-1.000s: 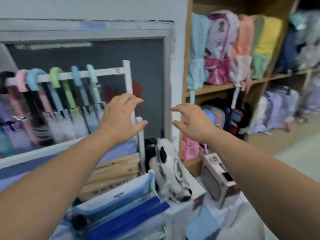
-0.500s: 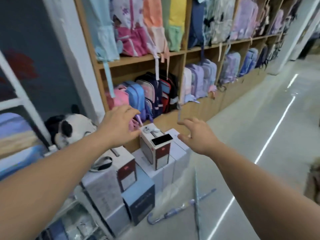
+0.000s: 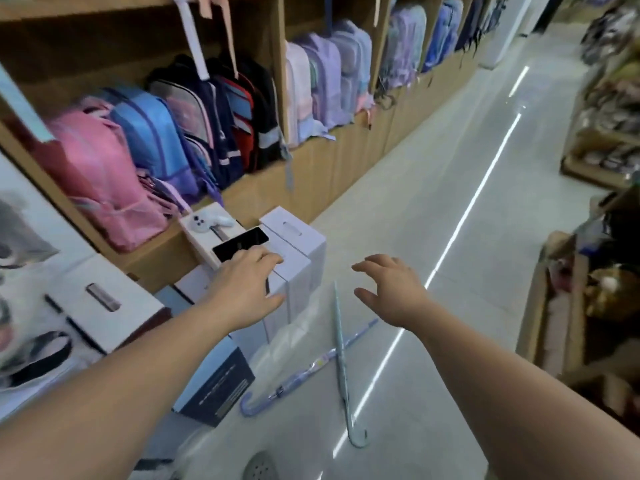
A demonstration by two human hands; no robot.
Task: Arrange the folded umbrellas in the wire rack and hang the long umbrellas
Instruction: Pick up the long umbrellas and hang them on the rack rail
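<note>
Lying crossed on the floor point(image 3: 433, 202), the lilac umbrella point(image 3: 311, 365) and green umbrella point(image 3: 346, 396) likely await hanging, so left hand point(image 3: 247, 289) and right hand point(image 3: 391, 292) hover empty, fingers loosely spread.

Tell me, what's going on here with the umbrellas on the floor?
A person in a shop aisle has the left hand and right hand both stretched out, open and empty. Below them a purple umbrella and a pale green umbrella lie crossed on the floor beside white boxes. Neither has been picked up yet.
</note>
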